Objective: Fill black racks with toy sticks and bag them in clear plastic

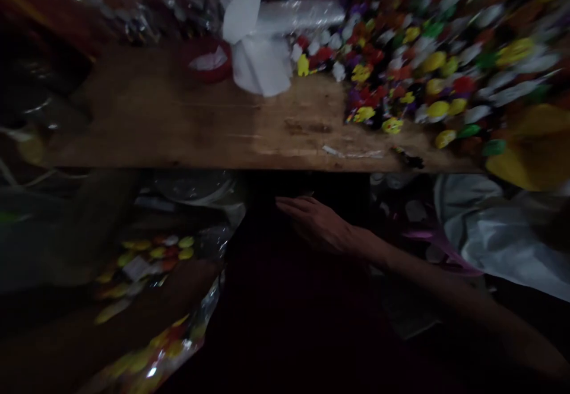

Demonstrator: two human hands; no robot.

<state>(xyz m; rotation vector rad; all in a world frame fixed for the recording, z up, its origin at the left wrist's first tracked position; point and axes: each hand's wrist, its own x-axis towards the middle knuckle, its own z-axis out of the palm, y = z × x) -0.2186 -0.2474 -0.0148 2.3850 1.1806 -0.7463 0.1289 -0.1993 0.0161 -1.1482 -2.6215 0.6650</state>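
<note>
While the right hand (320, 224) lies over the dark clothing of the person's lap, just below the front edge of the wooden surface (178, 120), its fingers are stretched out nearly straight and close to one another, with nothing visible in its grasp. The left hand (202, 272) is low on the other side, in deep shadow at the end of a blurred forearm; whether its fingers are spread or pinching something, I cannot tell.

Nearest to that left hand is a clear plastic bag of colourful pieces (155, 252), yellow, orange, red and white. It lies below the level of the surface, on the person's left, with bright pieces showing both above and below the forearm; whether the hand touches it is too dark to make out. The right hand is well apart from this bag, across the lap.

Up on the surface, beyond both hands and to the right, spreads a pile of small coloured pieces (401, 73). Left of the pile are a white sheet (262, 64) and a red bowl (216, 73), just beside each other. A thin pale strip (351, 153) lies close to the front edge. A greyish-white bag (503, 233) sits lower, at the far right.
</note>
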